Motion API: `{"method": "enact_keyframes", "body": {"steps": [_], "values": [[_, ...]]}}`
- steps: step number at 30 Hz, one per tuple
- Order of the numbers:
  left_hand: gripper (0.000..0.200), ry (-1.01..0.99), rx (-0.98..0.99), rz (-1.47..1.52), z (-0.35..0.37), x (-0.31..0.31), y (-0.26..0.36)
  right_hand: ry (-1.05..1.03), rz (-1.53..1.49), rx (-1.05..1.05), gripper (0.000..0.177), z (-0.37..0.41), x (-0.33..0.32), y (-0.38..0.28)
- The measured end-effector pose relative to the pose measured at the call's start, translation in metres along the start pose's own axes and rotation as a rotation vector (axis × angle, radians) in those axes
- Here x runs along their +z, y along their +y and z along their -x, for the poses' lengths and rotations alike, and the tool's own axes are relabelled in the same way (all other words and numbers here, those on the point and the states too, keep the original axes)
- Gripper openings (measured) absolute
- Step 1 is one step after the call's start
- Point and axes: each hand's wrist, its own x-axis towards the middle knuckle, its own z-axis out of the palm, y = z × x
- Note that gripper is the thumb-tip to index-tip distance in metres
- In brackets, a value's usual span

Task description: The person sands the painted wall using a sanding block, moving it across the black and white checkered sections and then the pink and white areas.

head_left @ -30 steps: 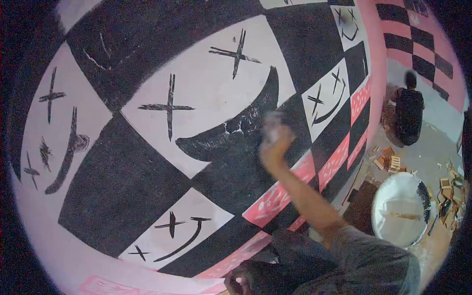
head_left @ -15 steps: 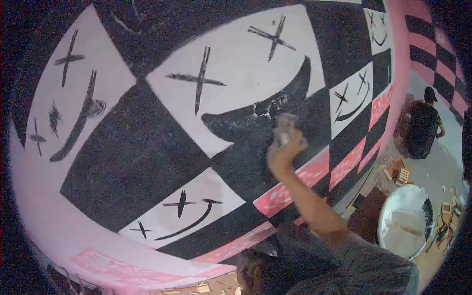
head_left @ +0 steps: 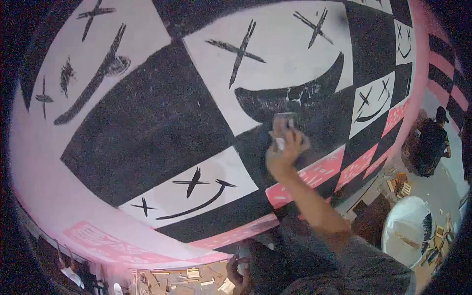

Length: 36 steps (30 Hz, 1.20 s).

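My right hand (head_left: 289, 147) is raised against a painted wall (head_left: 147, 118). Its fingers close round a small greyish block (head_left: 285, 119), blurred, with something whitish showing near the thumb. The block lies over a black square, just below a large black painted smile (head_left: 295, 96). A rough white patch (head_left: 296, 93) breaks the black of that smile. Low in the view, a dim hand-like shape (head_left: 239, 273), possibly my left hand, shows beside dark clothing; its fingers cannot be made out.
Black, white and pink checks with crossed-eye faces cover the wall. On the right, a person in dark clothes (head_left: 432, 142) is low by another checkered wall. Below them stands a round whitish tub or table (head_left: 405, 228), with wooden scraps (head_left: 398, 184) around. More wood pieces (head_left: 191, 280) lie at bottom.
The view has shifted, so most of the wall's upper faces appear further right and higher. My right hand with the block now sits lower relative to the big smile, clear of its white patch.
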Motion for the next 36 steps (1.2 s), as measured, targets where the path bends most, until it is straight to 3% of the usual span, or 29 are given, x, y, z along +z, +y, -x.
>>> {"method": "enact_keyframes", "body": {"steps": [1,3,4,8,10,11,13,16,17,18,20,21,24,25,26,29,30,32,33,36], "values": [[0.045,-0.030,-0.029,0.060,0.000,-0.001,0.002,-0.030,-0.072,0.090,0.052,0.021,0.017,-0.019],[0.046,-0.153,0.107,-0.010,-0.026,0.008,0.013,-0.175,-0.145,-0.124,0.054,0.044,0.023,-0.056],[0.047,-0.216,0.171,-0.047,-0.038,0.013,0.022,-0.298,-0.142,-0.423,0.052,0.052,0.015,-0.069],[0.045,-0.136,0.298,0.054,-0.058,0.038,0.039,-0.420,-0.064,-0.739,0.047,0.050,0.004,-0.035],[0.046,-0.098,0.208,0.031,-0.035,0.023,0.020,-0.437,0.016,-0.586,0.048,0.033,-0.002,0.001],[0.046,-0.064,0.182,0.036,-0.023,0.015,0.006,-0.485,-0.012,-0.394,0.051,0.024,-0.001,0.022],[0.049,0.013,0.079,0.038,0.000,0.000,-0.022,-0.237,-0.094,-0.299,0.056,0.020,0.016,0.080],[0.051,0.059,-0.032,0.011,0.015,-0.005,-0.029,0.111,-0.264,-0.034,0.062,0.010,0.020,0.032],[0.047,0.032,0.012,-0.021,-0.004,-0.003,0.000,-0.023,-0.108,0.020,0.062,0.037,0.024,0.019],[0.043,0.003,0.055,-0.055,-0.018,0.001,0.019,-0.041,-0.181,-0.114,0.061,0.059,0.042,-0.007],[0.042,-0.015,0.013,0.021,-0.029,0.018,0.023,-0.873,-0.010,-0.378,0.054,0.067,0.017,-0.066],[0.042,-0.045,0.048,0.032,-0.039,0.026,0.025,-0.520,-0.293,-0.655,0.048,0.078,0.027,-0.074],[0.044,-0.141,0.101,-0.084,-0.058,0.021,0.028,-0.472,-0.291,-0.995,0.042,0.072,0.032,-0.061],[0.045,-0.076,0.192,-0.130,-0.057,0.018,0.033,-0.489,-0.370,-0.904,0.043,0.058,0.035,-0.052],[0.045,-0.010,0.278,-0.177,-0.054,0.014,0.031,-0.417,-0.211,-0.845,0.043,0.042,0.035,-0.033],[0.047,0.087,0.039,0.109,-0.017,0.007,-0.007,-0.124,-0.012,-0.578,0.045,-0.031,0.009,-0.016],[0.048,0.112,-0.028,0.201,-0.014,0.004,-0.001,-0.079,-0.061,-0.502,0.048,-0.029,0.013,-0.019],[0.050,0.045,0.022,0.028,-0.021,0.000,0.013,-0.005,-0.149,-0.336,0.055,-0.005,0.025,-0.033],[0.050,0.007,0.001,0.028,-0.026,0.003,0.023,-0.066,-0.397,-0.217,0.054,0.029,0.046,-0.030],[0.047,-0.023,-0.018,0.112,-0.044,0.015,0.045,-0.179,-0.138,-0.695,0.051,0.075,0.035,-0.037]]}}
